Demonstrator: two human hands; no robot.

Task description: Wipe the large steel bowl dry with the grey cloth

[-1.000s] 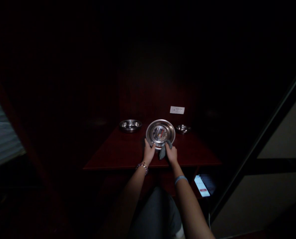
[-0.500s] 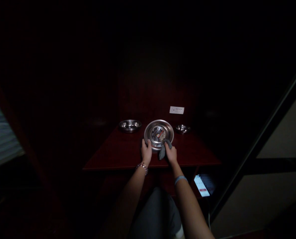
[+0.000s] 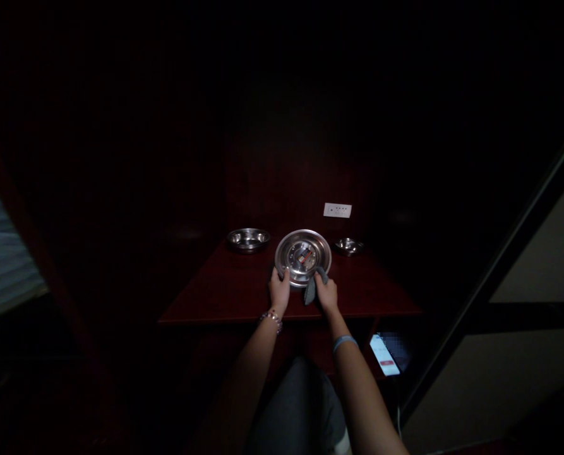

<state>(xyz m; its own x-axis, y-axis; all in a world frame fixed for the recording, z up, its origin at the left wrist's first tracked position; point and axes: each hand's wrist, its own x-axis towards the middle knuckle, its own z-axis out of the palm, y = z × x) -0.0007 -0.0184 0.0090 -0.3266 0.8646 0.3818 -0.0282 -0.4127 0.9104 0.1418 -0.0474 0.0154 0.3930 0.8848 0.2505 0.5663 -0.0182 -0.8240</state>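
Observation:
A round, shiny metal basin [image 3: 287,249] is tilted towards me above the dark red tabletop, with a sticker or reflection at its middle. My left hand [image 3: 280,291] grips its lower left rim, thumb on the inside. At the lower right rim, my right hand [image 3: 326,292] is closed on a grey cloth [image 3: 311,291], which touches the basin's edge and hangs down a little. Behind to the left rests a second metal basin [image 3: 248,240]; a smaller metal bowl [image 3: 348,246] sits behind to the right.
The dark red table [image 3: 215,297] has its front edge close to my knees. A white power socket [image 3: 337,210] is on the back panel. Below the table at right, a lit phone [image 3: 384,355] lies with a cable near it. Dark panels stand on both sides.
The basin has turned very slightly in my hands, and its central sticker or reflection looks shifted. Both hands keep nearly the same places.

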